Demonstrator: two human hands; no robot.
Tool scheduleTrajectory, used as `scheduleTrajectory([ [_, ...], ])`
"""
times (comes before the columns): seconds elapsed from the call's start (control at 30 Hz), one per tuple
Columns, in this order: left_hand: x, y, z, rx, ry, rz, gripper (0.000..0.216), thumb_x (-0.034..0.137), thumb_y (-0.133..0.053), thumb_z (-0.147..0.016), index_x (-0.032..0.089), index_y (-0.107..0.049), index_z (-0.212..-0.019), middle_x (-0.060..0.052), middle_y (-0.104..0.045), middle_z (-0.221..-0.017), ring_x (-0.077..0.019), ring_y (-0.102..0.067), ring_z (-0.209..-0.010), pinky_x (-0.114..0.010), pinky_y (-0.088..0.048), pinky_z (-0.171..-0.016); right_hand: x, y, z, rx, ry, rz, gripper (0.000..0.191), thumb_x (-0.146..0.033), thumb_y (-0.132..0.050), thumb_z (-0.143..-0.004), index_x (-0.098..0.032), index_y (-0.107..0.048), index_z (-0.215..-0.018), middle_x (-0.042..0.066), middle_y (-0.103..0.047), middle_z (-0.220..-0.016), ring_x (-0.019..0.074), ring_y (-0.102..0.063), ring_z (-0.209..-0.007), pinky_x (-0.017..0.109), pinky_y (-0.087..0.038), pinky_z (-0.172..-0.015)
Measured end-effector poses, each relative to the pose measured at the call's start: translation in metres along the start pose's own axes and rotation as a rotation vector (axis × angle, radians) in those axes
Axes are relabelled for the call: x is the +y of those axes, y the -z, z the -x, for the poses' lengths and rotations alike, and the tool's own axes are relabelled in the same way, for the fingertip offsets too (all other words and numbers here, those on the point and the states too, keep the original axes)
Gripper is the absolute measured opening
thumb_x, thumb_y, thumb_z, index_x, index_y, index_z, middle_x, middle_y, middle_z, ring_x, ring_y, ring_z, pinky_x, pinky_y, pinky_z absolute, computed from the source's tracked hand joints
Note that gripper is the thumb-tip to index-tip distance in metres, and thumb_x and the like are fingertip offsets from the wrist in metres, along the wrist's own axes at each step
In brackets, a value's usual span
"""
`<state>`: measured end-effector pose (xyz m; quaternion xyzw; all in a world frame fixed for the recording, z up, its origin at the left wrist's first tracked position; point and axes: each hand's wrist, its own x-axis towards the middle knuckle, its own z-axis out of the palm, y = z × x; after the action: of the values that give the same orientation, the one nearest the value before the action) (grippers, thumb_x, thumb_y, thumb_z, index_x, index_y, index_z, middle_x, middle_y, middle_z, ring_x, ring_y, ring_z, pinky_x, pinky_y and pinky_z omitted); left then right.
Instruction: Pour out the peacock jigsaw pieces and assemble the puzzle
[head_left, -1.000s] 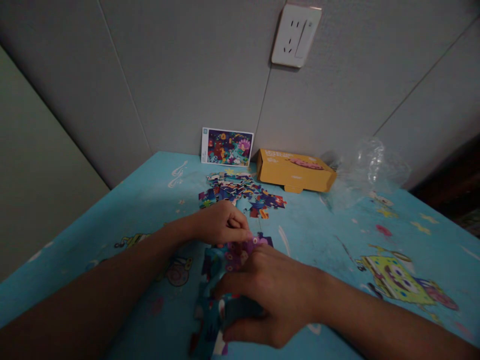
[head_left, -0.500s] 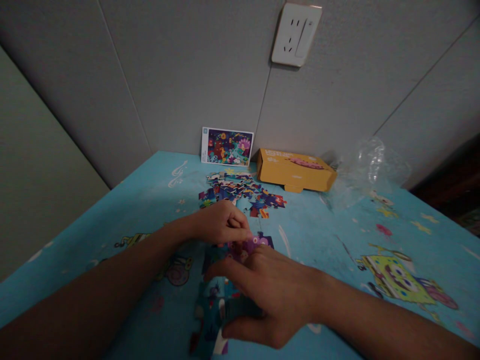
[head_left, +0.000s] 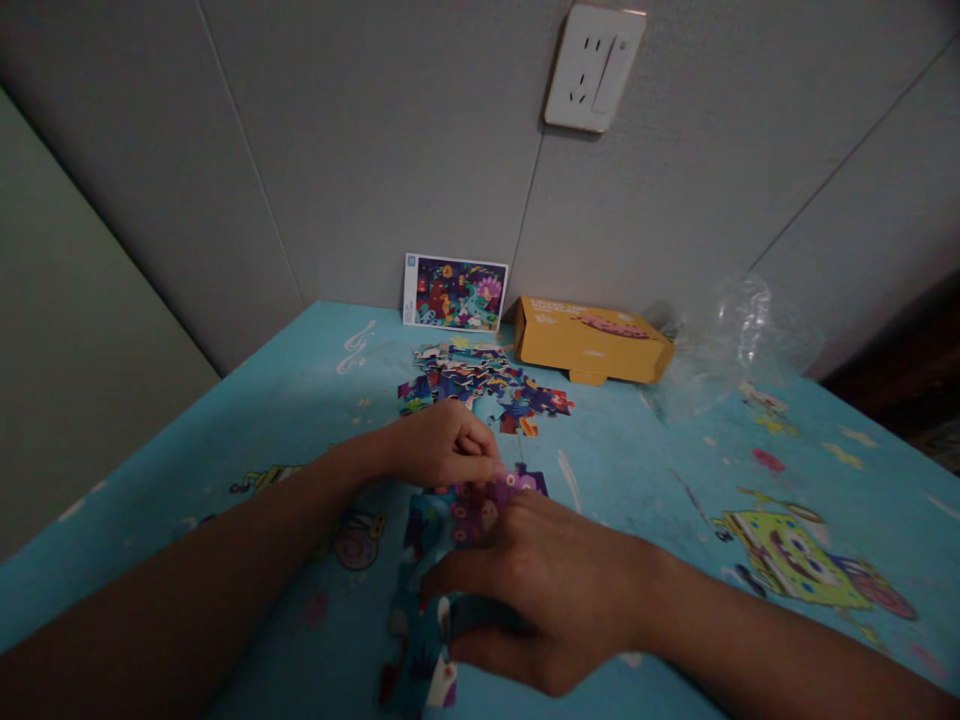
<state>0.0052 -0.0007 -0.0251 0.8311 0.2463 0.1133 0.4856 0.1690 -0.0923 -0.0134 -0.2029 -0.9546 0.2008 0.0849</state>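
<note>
A partly joined jigsaw (head_left: 450,520) lies on the blue cartoon tablecloth (head_left: 660,470) in front of me. My left hand (head_left: 442,445) is curled at its far edge, finger and thumb pinched on a purple puzzle piece (head_left: 514,482). My right hand (head_left: 547,590) rests over the joined section with fingers bent and pressed down on it, hiding much of it. A heap of loose puzzle pieces (head_left: 480,385) lies further back, beyond my left hand.
A picture card (head_left: 454,292) leans against the grey wall. A yellow cardboard box (head_left: 589,342) lies beside it, and a crumpled clear plastic bag (head_left: 724,345) sits to the right. A wall socket (head_left: 594,68) is above.
My right hand's fingers stretched forward over the puzzle half a second ago and have now curled back onto it. My left hand has stayed in place.
</note>
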Motion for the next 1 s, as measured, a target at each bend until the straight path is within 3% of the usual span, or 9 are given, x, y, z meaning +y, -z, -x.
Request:
scheduleTrajectory([
  [0.2, -0.0013, 0.0007, -0.0001, -0.02, 0.032, 0.03, 0.021, 0.028, -0.06, -0.085, 0.011, -0.071, -0.08, -0.004, -0.071, -0.063, -0.0061, -0.052, -0.038, -0.014, -0.036, -0.036, -0.0006, -0.0019, -0.0018, 0.005, -0.038, -0.003, 0.028, -0.035, -0.059, -0.08, -0.02, -0.066, -0.102, 0.0, -0.066, -0.065, 0.0125, -0.052, -0.05, 0.026, -0.027, -0.046],
  [0.4, -0.002, 0.0004, -0.0001, -0.012, 0.018, 0.004, 0.022, 0.029, -0.06, -0.085, 0.01, -0.071, -0.08, -0.005, -0.071, -0.061, -0.0074, -0.054, -0.038, -0.015, -0.038, -0.037, 0.003, -0.002, -0.0026, -0.017, -0.089, -0.006, 0.037, -0.047, -0.062, -0.081, -0.019, -0.066, -0.104, 0.001, -0.065, -0.064, 0.0147, -0.057, -0.054, 0.026, -0.03, -0.046],
  [0.67, 0.0005, -0.0002, -0.0003, 0.015, -0.019, -0.024, 0.016, 0.022, -0.061, -0.082, 0.01, -0.071, -0.078, -0.006, -0.072, -0.061, -0.0083, -0.057, -0.042, -0.015, -0.038, -0.041, -0.0027, 0.0016, -0.0031, -0.027, -0.039, 0.046, 0.027, -0.04, -0.06, -0.084, -0.022, -0.069, -0.103, -0.001, -0.063, -0.058, 0.0128, -0.053, -0.049, 0.026, -0.024, -0.043],
  [1.0, -0.0015, -0.0008, -0.0011, 0.022, -0.001, -0.042, 0.019, 0.025, -0.061, -0.082, 0.009, -0.07, -0.077, -0.004, -0.068, -0.056, -0.009, -0.056, -0.043, -0.016, -0.037, -0.041, 0.0065, -0.0064, -0.0017, -0.007, 0.051, 0.159, 0.039, -0.049, -0.044, -0.095, -0.02, -0.065, -0.11, 0.002, -0.07, -0.07, 0.0148, -0.06, -0.057, 0.029, -0.029, -0.05],
])
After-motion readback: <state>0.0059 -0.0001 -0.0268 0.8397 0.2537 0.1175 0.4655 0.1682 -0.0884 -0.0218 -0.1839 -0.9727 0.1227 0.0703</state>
